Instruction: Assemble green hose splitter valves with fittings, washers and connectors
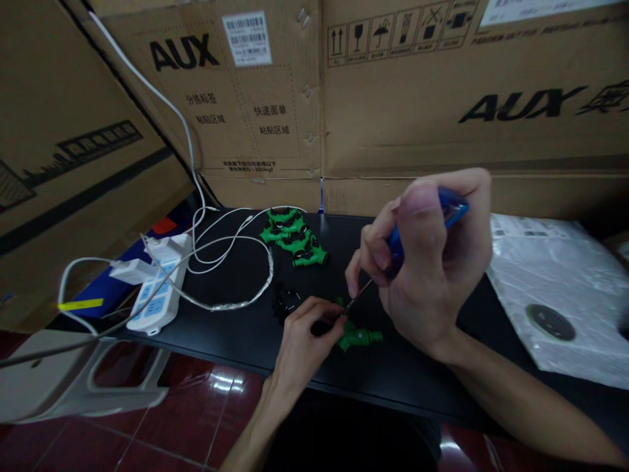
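My right hand (427, 262) is wrapped round a screwdriver with a blue handle (455, 204). Its thin metal shaft slants down to the left, and its tip is at the fingertips of my left hand. My left hand (312, 328) is closed in a pinch low over the table; what lies between its fingers is too small and covered to make out. Right beside those fingertips lies a green branched plastic fitting (361, 337), partly hidden by them. A cluster of small black parts (285, 301) sits just left of my left hand.
Several green fittings with black parts (295, 237) lie together farther back. A white power strip (160, 288) with plugs and loose white cables (236, 307) is at left. Large cardboard boxes (275, 92) stand behind the black table. A white plastic-wrapped package (555, 282) lies at right.
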Motion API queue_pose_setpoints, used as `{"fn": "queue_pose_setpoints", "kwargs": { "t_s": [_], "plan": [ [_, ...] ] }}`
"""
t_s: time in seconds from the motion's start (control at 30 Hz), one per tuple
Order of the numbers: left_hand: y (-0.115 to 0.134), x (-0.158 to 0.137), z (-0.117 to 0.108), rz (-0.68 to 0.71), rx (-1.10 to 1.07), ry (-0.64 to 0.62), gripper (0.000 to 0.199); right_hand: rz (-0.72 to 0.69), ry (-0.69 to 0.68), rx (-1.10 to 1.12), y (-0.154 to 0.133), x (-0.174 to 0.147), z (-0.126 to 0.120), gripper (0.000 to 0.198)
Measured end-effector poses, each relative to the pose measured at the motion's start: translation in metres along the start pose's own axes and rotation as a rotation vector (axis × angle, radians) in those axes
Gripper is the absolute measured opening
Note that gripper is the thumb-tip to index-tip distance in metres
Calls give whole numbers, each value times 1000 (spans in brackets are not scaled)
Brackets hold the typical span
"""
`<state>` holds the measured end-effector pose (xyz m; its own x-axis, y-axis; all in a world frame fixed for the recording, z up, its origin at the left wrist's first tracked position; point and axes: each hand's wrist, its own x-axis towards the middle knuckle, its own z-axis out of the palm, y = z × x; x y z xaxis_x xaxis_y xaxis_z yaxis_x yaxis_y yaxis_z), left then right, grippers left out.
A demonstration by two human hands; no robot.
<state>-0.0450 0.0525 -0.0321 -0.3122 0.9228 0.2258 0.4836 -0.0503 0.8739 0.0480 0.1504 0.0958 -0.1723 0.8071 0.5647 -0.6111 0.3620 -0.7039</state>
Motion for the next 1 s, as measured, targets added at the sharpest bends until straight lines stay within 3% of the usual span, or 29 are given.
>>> {"fn": "queue_pose_setpoints", "kwargs": {
  "t_s": [0.27,0.63,0.8,1.0],
  "plan": [
    [-6,-1,1,14,29,-3,18,130,-57,-25,-8,3,-2,28],
    [-1,3,-1,-47,-37,-136,16,43,-140,9,0,0,-4,11],
    [-8,8,-5,-16,-67,-214,18,-41,-139,37,7,4,-1,21],
    [-16,15,-13,3,-41,-318,27,-13,-157,41,7,10,-2,19]
  ]
}}
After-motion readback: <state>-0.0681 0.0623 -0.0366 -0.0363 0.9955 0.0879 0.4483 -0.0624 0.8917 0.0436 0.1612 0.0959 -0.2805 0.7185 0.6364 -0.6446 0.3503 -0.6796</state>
